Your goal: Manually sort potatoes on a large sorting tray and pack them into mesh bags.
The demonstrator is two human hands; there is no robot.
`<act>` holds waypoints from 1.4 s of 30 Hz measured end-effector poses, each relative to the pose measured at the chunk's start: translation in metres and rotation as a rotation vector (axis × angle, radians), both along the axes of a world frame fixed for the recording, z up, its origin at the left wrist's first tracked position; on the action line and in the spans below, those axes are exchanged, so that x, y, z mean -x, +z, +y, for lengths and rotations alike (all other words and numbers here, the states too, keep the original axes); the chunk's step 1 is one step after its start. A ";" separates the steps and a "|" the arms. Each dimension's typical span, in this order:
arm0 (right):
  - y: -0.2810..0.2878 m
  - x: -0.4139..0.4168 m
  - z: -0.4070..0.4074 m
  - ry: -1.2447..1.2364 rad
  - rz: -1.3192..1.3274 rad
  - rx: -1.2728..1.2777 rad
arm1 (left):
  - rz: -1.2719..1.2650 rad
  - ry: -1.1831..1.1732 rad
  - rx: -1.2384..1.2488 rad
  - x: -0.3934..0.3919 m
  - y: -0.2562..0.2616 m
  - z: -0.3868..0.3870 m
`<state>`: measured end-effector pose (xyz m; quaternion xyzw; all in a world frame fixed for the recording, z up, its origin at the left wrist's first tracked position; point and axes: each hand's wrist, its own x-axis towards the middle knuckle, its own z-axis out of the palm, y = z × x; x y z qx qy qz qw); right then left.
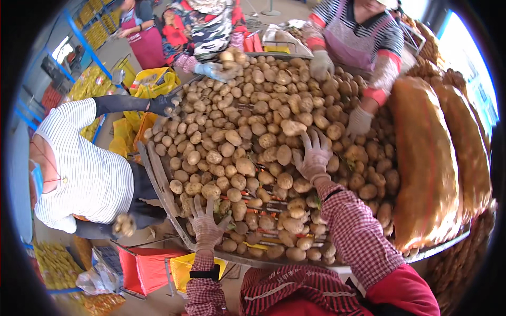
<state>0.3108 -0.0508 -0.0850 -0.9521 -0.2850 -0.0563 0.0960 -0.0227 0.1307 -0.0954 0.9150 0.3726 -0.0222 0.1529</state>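
Note:
Loose potatoes point(227, 150) spread over a large slatted sorting table, whose wooden rim point(158, 179) shows at the left. My left hand point(207, 229), in a pale glove, lies at the near left edge with its fingers spread, touching potatoes and grasping none. Farther in and to the right, my right hand point(314, 158) reaches over the heap, also gloved and with fingers apart. A large oblong potato point(293, 128) lies just beyond its fingertips. Between my hands, coloured slats point(269, 211) show through gaps among the potatoes. What lies under my palms is hidden.
Full mesh sacks point(427, 166) stand along the right side. Across the table, a co-worker's gloved hands point(359, 120) touch potatoes; another's blue glove point(211, 71) is at the far left. A person in stripes point(95, 166) holds potatoes. Red point(148, 268) and yellow bags point(187, 270) hang at the near left.

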 end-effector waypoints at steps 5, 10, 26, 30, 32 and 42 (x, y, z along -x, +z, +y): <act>-0.030 -0.041 0.047 -0.088 -0.027 -0.370 | -0.050 -0.115 -0.054 -0.028 -0.016 0.032; -0.032 -0.043 0.121 -0.124 -0.125 -0.452 | -0.191 -0.152 -0.054 -0.050 -0.039 0.084; -0.005 -0.027 0.274 1.006 0.136 0.122 | -0.384 -0.156 -0.423 -0.022 -0.127 0.115; -0.046 -0.128 0.211 0.828 -0.158 0.207 | -0.613 -0.099 0.144 -0.100 -0.069 0.094; -0.010 -0.054 0.223 0.579 -0.020 0.269 | -0.559 0.185 0.564 -0.068 -0.018 0.071; 0.151 0.179 0.093 0.798 1.061 -0.159 | -1.341 0.431 1.203 0.014 -0.008 -0.098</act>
